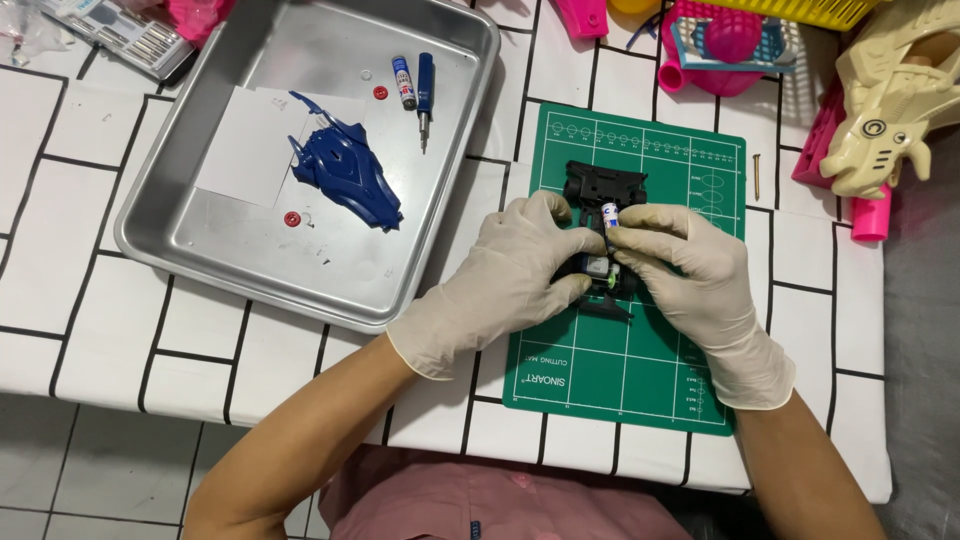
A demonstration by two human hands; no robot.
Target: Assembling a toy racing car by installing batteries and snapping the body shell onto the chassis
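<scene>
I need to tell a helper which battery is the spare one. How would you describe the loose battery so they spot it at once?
Find the metal tray at the upper left of the table. Near its far edge lies the spare battery, beside a blue screwdriver. It is short, stubby and lies untouched, unlike the battery pinched by the right hand over the green mat.

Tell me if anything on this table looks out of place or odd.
One loose nail or screw lies on the tablecloth just off the green cutting mat, apart from the metal tray that holds the other small parts. Nothing looks spilled or broken.

shiny metal tray [180, 215], matt rubbery cutting mat [640, 370]
</scene>
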